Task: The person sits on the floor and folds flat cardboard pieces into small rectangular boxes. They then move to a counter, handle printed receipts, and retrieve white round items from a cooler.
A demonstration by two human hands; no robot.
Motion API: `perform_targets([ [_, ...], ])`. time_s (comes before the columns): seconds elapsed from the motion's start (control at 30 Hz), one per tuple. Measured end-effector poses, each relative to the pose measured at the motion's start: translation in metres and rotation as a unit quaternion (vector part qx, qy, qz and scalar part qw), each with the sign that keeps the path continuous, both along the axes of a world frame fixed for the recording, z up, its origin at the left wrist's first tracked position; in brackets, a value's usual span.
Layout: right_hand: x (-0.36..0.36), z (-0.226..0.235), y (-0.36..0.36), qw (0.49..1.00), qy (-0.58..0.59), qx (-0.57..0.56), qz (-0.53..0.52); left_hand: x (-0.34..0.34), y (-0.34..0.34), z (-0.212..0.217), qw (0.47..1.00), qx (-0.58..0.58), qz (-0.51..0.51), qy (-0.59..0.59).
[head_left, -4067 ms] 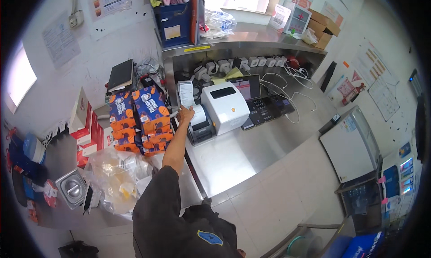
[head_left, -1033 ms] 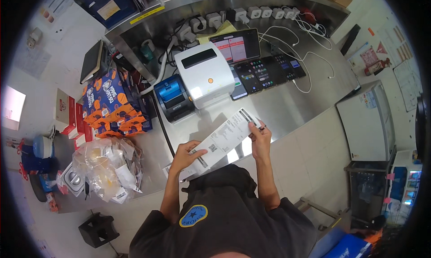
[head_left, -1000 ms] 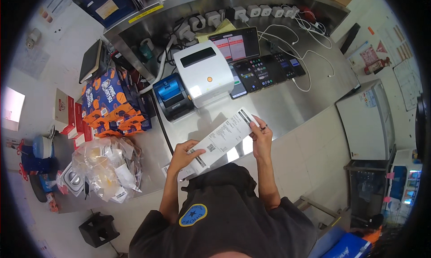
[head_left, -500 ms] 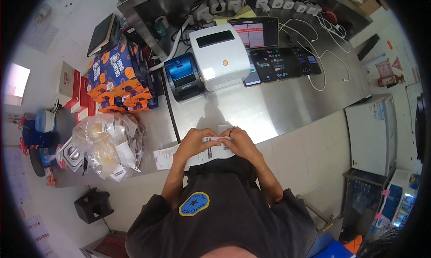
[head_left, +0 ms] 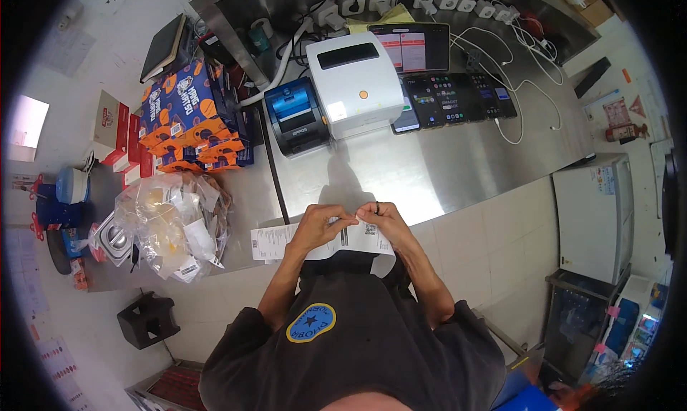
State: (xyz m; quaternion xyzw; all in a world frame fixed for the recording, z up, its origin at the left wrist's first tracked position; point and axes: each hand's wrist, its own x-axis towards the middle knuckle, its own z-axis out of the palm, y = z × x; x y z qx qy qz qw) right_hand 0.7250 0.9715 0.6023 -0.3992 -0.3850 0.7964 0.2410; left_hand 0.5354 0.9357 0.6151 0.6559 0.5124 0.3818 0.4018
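Both hands at the near edge of the steel tabletop point(head_left: 458, 160), pinching a long white paper slip point(head_left: 351, 241) close to the body. Left hand point(head_left: 318, 225) has fingers closed on the slip's upper edge; right hand point(head_left: 383, 218) pinches the same edge just beside it, thumbs nearly touching. The slip curves down over the tabletop edge toward the dark shirt; its left end point(head_left: 270, 241) lies flat on the steel.

Looks like a fold or tear at the pinch point. To do it well: keep the two pinches close together, pull evenly, and keep the printed blocks intact.

Blue printer point(head_left: 295, 116) and white printer point(head_left: 356, 73) stand well behind. Plastic bags point(head_left: 172, 221) lie left, apart from the slip.
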Motion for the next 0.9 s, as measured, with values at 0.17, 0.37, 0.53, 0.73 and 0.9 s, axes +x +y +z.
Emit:
perform_targets([
  [0.17, 0.025, 0.014, 0.015, 0.992, -0.05, 0.016, 0.113, -0.014, 0.003, 0.001, 0.99, -0.061, 0.052, -0.117],
  [0.37, 0.048, 0.024, 0.028, 0.983, -0.102, 0.029, 0.153, -0.037, 0.003, 0.021, 0.987, -0.149, -0.06, 0.005],
  [0.53, 0.078, -0.029, 0.035, 0.93, -0.336, 0.147, 0.006, -0.068, -0.007, 0.005, 0.974, -0.111, 0.182, -0.082],
  [0.73, 0.067, -0.024, 0.022, 0.871, -0.264, 0.414, -0.028, -0.058, -0.001, 0.021, 0.986, -0.105, 0.131, -0.006],
  [0.9, -0.003, 0.004, 0.009, 0.96, -0.09, 0.266, 0.013, -0.026, 0.009, 0.014, 0.991, -0.12, 0.062, -0.011],
])
